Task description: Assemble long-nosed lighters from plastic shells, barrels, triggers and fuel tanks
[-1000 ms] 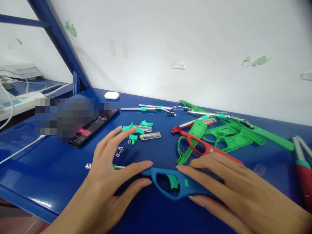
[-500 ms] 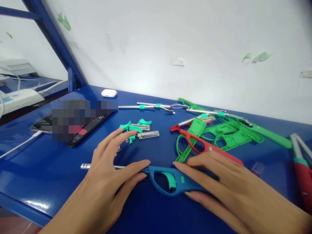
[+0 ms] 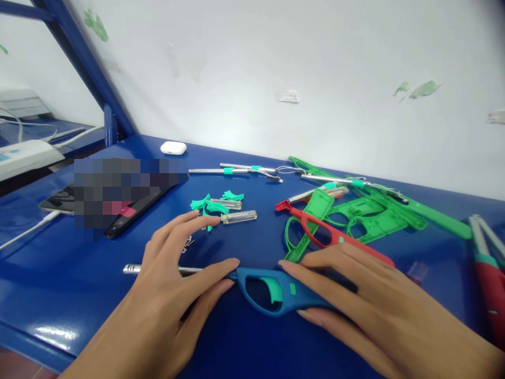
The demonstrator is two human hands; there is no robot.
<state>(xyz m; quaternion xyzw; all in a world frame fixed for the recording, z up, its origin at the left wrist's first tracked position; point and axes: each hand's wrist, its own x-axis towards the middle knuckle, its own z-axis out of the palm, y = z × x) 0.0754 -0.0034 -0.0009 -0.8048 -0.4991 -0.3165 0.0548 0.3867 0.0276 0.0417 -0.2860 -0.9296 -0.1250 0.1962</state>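
Near the front edge of the blue table (image 3: 244, 347), left hand (image 3: 169, 281) and right hand (image 3: 366, 289) hold a blue lighter (image 3: 300, 297)

The blue lighter lies crosswise between the hands, its metal tube (image 3: 132, 269) running beneath the left hand toward the table's left edge. Whether it touches the tabletop cannot be told. The left hand pinches the narrow neck between two digits, while its other visible fingers stretch out, apart from the lighter. The right hand is nearly closed about the handle, with digits on both its upper and lower sides, and hides the rear end. A teal trigger (image 3: 276, 292) shows inside the loop.

Just behind the right hand lies a red casing (image 3: 357, 247), and beyond it a heap of green casings (image 3: 394, 225) spreads toward the back edge. Wired tubes (image 3: 211, 171) lie along that edge, left of the heap. Beyond the left hand's outstretched fingers are loose teal pieces (image 3: 216, 207) and a clear cylinder (image 3: 241, 216). By the back left corner sits a white case (image 3: 173, 148); nearer the left edge is a black phone (image 3: 136, 210), partly blurred out. A second red-bodied lighter (image 3: 489, 289) is cut off at the far right.
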